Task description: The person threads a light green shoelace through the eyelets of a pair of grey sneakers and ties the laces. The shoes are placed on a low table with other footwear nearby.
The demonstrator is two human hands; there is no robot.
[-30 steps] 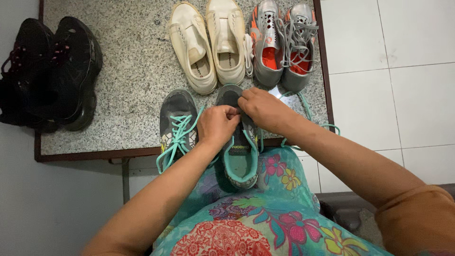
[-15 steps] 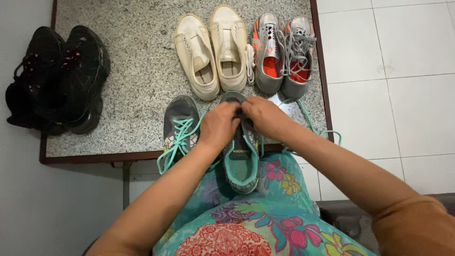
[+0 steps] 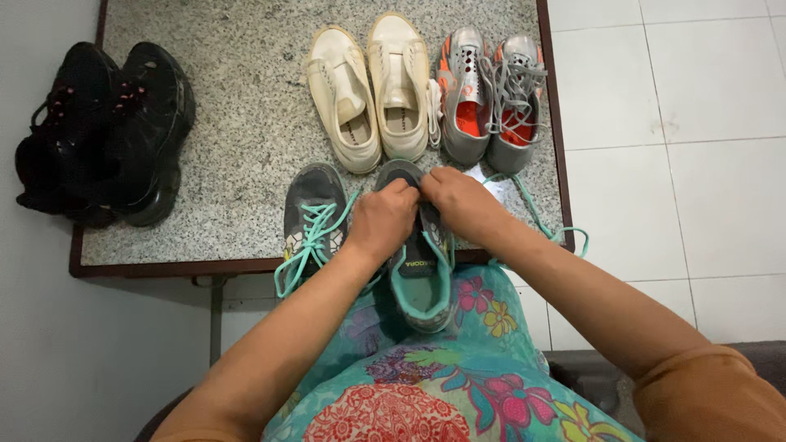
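Sneaker [image 3: 419, 274], grey mesh upper with teal lining and insole, lies directly under both hands, heel hanging over the near table edge onto the floral-print lap [image 3: 426, 368], toe just beyond the fingertips. Left hand [image 3: 378, 221] is curled over the tongue area, fingers bunched and pinching at the lacing; right hand [image 3: 460, 200] meets it fingertip to fingertip, fingers likewise drawn together on the lace. Teal lace [image 3: 542, 219], flat woven, trails loose from under the right hand, looping past the table corner. Just left of the left hand: matching sneaker [image 3: 311, 214], laced in teal, ends slack. Beyond the hands: cream canvas pair [image 3: 370, 90], soft and creased, touching a silver-orange perforated pair [image 3: 490, 98] with grey laces. Far left: black bulky pair [image 3: 102, 135]. Tabletop [image 3: 237, 147] is speckled granite with a dark frame.
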